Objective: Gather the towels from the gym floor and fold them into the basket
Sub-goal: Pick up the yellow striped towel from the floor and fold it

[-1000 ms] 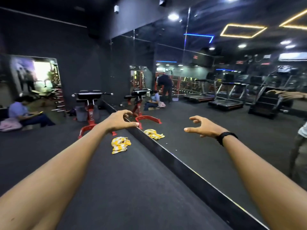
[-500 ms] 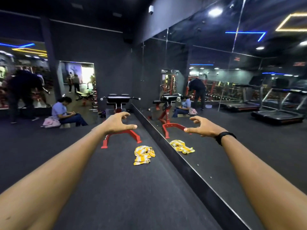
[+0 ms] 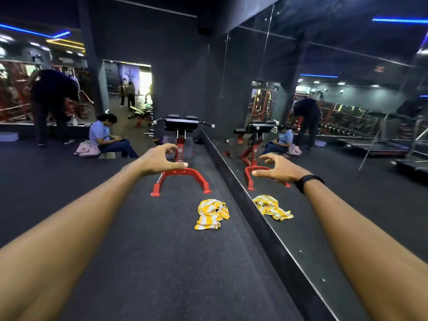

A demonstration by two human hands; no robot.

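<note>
Both arms stretched forward, bottom corners to centre | left hand (image 3: 159, 159) and right hand (image 3: 276, 169) loosely curled, holding nothing, likely readied to grab | towel (image 3: 212, 214) crumpled on floor (image 3: 150, 262) at centre, beside mirror (image 3: 347, 181) | red bench (image 3: 181, 158) beyond | no basket visible.
</note>
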